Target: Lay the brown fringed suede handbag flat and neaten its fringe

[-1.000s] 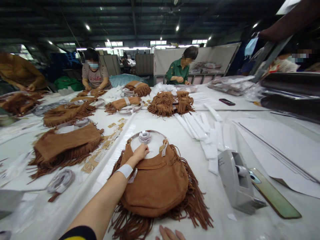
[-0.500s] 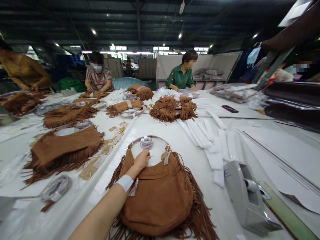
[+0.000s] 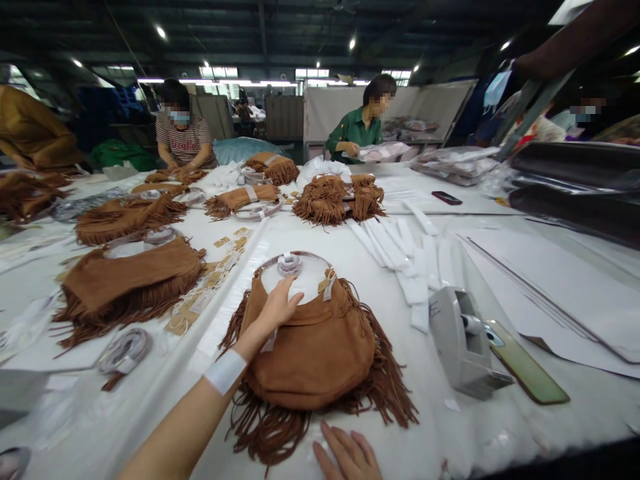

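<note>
My left hand (image 3: 274, 308) rests, fingers spread, on the fringed suede bag's (image 3: 313, 347) top edge; right hand (image 3: 347, 453) lies flat on the tabletop (image 3: 500, 427) below its fringe. Positioning step; handle (image 3: 295, 257) beyond fingertips probably needs gripping next.

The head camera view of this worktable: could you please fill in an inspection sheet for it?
Surface: white table, long and shared.
Job's things: brown fringed bag lying flat, its ring handle wrapped in white.
Clutter: more fringed bags, white strips, paper tags, grey tape dispenser, a phone beside it.
Grippers: left hand rests on the bag's top edge, fingers loose; right hand lies flat at the fringe, near the table edge.
Cables: nothing seen.
Surroundings: other people working at the far side, dark hall with ceiling lights.
</note>
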A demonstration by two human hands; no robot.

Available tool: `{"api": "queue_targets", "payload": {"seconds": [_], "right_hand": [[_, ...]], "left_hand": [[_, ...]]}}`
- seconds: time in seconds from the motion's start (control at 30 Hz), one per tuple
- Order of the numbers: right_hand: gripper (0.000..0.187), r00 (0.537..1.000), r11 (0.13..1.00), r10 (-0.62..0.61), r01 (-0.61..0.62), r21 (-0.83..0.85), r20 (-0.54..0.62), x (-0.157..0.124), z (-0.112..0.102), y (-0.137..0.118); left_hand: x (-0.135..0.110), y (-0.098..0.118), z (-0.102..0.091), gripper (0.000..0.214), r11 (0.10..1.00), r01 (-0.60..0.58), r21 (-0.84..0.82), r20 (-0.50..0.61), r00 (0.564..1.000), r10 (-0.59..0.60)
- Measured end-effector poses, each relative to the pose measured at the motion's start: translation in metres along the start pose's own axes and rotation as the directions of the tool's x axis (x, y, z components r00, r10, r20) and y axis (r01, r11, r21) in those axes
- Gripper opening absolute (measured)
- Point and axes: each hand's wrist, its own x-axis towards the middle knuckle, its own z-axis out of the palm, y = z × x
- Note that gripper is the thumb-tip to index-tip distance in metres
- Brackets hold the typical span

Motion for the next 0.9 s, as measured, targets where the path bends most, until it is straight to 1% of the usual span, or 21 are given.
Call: {"api": "queue_targets", "payload": {"seconds": [0.03,0.07,0.1,0.13,0.17,0.2,0.23,0.27,0.3,0.33,0.37,0.4,0.43,0.5,0.53,0.57,0.6,0.67,0.77,0.8,0.9], "right_hand": [[0.039,1.000,1.000,0.007,-0.007,0.007,0.009,0.002,-0.003,-0.001],[0.042,1.000,1.000,0.010,-0.010,0.023,0.015,0.004,-0.007,-0.002],[0.043,1.000,0.999,0.013,-0.014,0.051,0.024,0.005,-0.010,-0.004],[0.045,0.999,0.996,0.025,-0.028,0.090,0.034,0.005,-0.014,-0.006],[0.045,0.998,0.989,0.057,-0.062,0.135,0.041,0.004,-0.018,-0.006],[0.043,0.993,0.977,0.114,-0.119,0.178,0.039,0.003,-0.021,-0.005],[0.039,0.980,0.957,0.198,-0.198,0.213,0.022,0.003,-0.024,-0.003],[0.034,0.955,0.928,0.298,-0.289,0.236,-0.002,0.003,-0.026,0.002],[0.029,0.917,0.892,0.398,-0.381,0.243,-0.026,0.003,-0.028,0.008],[0.027,0.876,0.858,0.480,-0.459,0.231,-0.040,0.005,-0.028,0.016],[0.029,0.846,0.833,0.533,-0.516,0.202,-0.036,0.008,-0.027,0.025],[0.035,0.827,0.819,0.561,-0.553,0.156,-0.014,0.011,-0.025,0.034],[0.046,0.820,0.814,0.572,-0.572,0.099,0.029,0.015,-0.023,0.041],[0.067,0.813,0.820,0.568,-0.572,-0.010,0.132,0.025,-0.018,0.053],[0.074,0.806,0.823,0.565,-0.566,-0.050,0.180,0.030,-0.016,0.056],[0.076,0.797,0.823,0.565,-0.562,-0.081,0.214,0.035,-0.014,0.057],[0.073,0.786,0.820,0.571,-0.563,-0.108,0.237,0.040,-0.013,0.057],[0.058,0.764,0.805,0.593,-0.574,-0.152,0.255,0.048,-0.012,0.056],[0.030,0.753,0.805,0.593,-0.568,-0.172,0.286,0.057,-0.011,0.058],[0.026,0.757,0.813,0.581,-0.557,-0.169,0.299,0.059,-0.011,0.060],[0.032,0.782,0.849,0.526,-0.506,-0.152,0.334,0.061,-0.016,0.071]], "left_hand": [[-0.027,0.008,-0.005,0.044,1.000,-0.006,-0.012,-0.051,0.999,0.005],[-0.058,0.014,-0.007,0.039,0.999,-0.010,-0.052,-0.164,0.986,0.001],[-0.092,0.018,-0.006,0.034,0.997,0.014,-0.075,-0.262,0.964,-0.033],[-0.126,0.020,-0.003,0.028,0.995,0.059,-0.085,-0.356,0.931,-0.086],[-0.160,0.020,0.004,0.024,0.990,0.106,-0.088,-0.396,0.908,-0.132],[-0.190,0.019,0.012,0.021,0.986,0.147,-0.082,-0.411,0.896,-0.168],[-0.215,0.018,0.021,0.019,0.985,0.161,-0.065,-0.373,0.911,-0.174],[-0.235,0.016,0.030,0.019,0.987,0.155,-0.037,-0.337,0.928,-0.159],[-0.248,0.016,0.037,0.020,0.989,0.150,0.000,-0.289,0.947,-0.143],[-0.256,0.016,0.043,0.023,0.990,0.137,0.041,-0.241,0.963,-0.123],[-0.259,0.017,0.046,0.027,0.988,0.124,0.087,-0.203,0.974,-0.105],[-0.259,0.019,0.048,0.033,0.985,0.111,0.133,-0.169,0.982,-0.088],[-0.256,0.020,0.048,0.038,0.980,0.093,0.179,-0.139,0.988,-0.069],[-0.249,0.021,0.047,0.042,0.963,0.061,0.262,-0.082,0.996,-0.040],[-0.245,0.020,0.045,0.042,0.953,0.055,0.299,-0.059,0.997,-0.040],[-0.242,0.017,0.044,0.040,0.942,0.055,0.331,-0.035,0.998,-0.046],[-0.240,0.014,0.044,0.035,0.931,0.062,0.359,-0.015,0.998,-0.060],[-0.234,0.006,0.042,0.027,0.917,0.069,0.393,0.018,0.996,-0.083],[-0.222,-0.008,0.038,0.020,0.927,0.014,0.374,0.069,0.997,-0.043],[-0.217,-0.013,0.036,0.020,0.935,-0.010,0.354,0.086,0.996,-0.022],[-0.209,-0.026,0.024,0.025,0.955,-0.047,0.292,0.144,0.990,0.005]]}}
